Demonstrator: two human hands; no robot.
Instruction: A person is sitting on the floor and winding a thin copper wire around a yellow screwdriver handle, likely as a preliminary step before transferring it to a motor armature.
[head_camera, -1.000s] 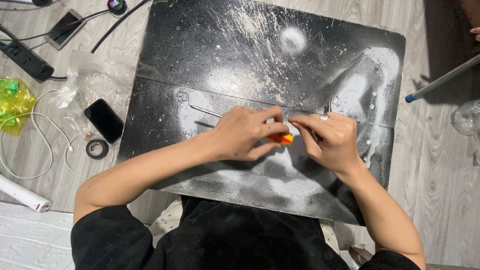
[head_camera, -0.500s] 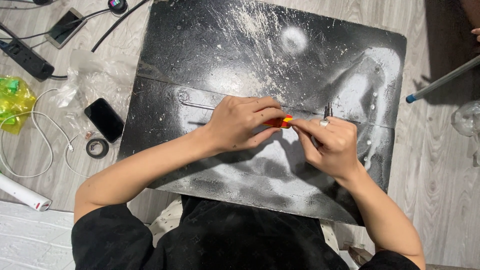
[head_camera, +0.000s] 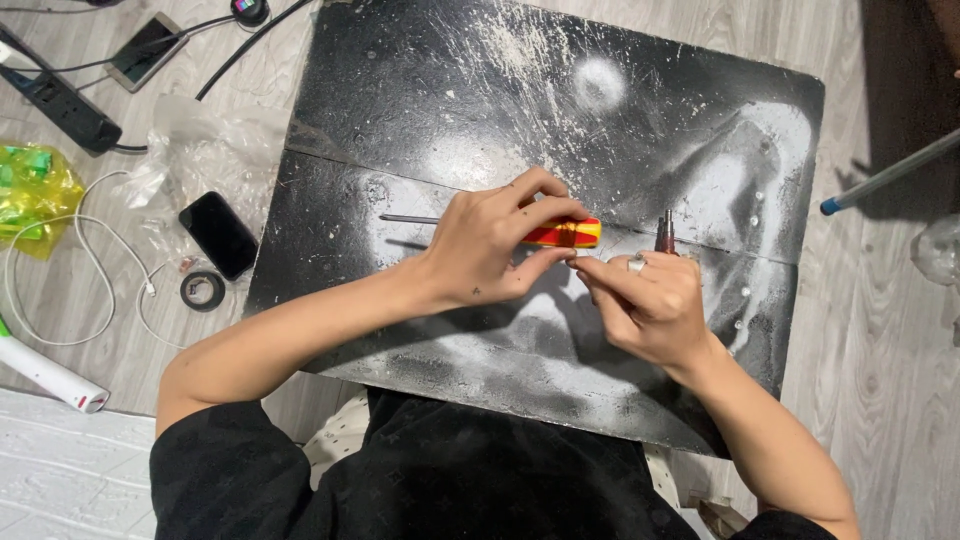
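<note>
Left hand (head_camera: 490, 245) curled around a red and yellow screwdriver (head_camera: 562, 234), fingers pressed on the handle, thin metal tip sticking out to the left. Lying flat over the middle of a scratched black table (head_camera: 640, 120). Right hand (head_camera: 645, 305) just right of it, fingertips pinched together near the handle's end; too small to tell what sits between them. Small dark red tool (head_camera: 665, 232) poking up behind the right hand. Black phone (head_camera: 218, 234) and tape roll (head_camera: 203, 291) on the floor, left of the table.
</note>
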